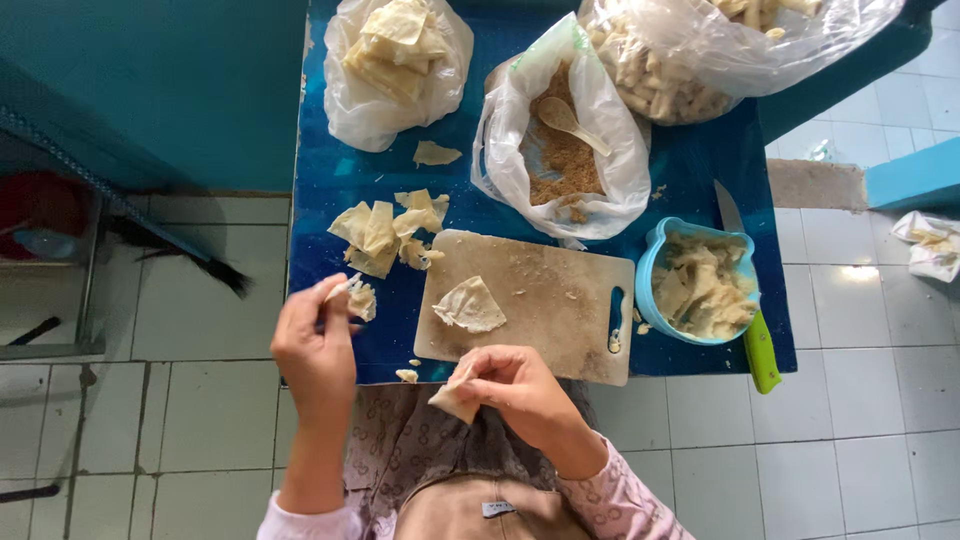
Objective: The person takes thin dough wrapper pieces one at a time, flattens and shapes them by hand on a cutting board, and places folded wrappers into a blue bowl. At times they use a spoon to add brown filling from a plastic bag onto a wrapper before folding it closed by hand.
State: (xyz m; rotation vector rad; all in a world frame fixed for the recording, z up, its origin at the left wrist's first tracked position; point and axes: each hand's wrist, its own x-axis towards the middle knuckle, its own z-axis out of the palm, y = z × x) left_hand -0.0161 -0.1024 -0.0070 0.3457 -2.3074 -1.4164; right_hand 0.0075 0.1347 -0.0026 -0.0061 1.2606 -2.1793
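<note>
A: How many hands do you see, and what do they hold?

B: Two hands of one person. The left hand [315, 345] is raised over the left edge of the blue desk [330, 180]; its fingers [335, 295] are pinched closed on a small pale scrap [345, 288]. The right hand [520, 385] is at the near edge of the cutting board [545, 290]; its fingers are curled closed around a folded wrapper [452, 400].

A: What lies on the board?

B: One flat wrapper sheet [470, 305], on the left part of it. Left of the board is one loose pile of wrappers [385, 230], and one single piece [436, 153] lies further back.

A: And bags?

B: Three plastic bags. The left bag [395, 70] holds a stack of sheets, the middle bag [560, 150] holds brown crumbs with one spoon [570, 122], and the right bag [690, 55] holds pale rolled pieces.

A: Anything more?

B: One blue bowl [650, 270] with pale pieces, just right of the board, and one knife with a green handle [760, 350] beside it. On the tiled floor, one crumpled bag [930, 245] lies well apart.
</note>
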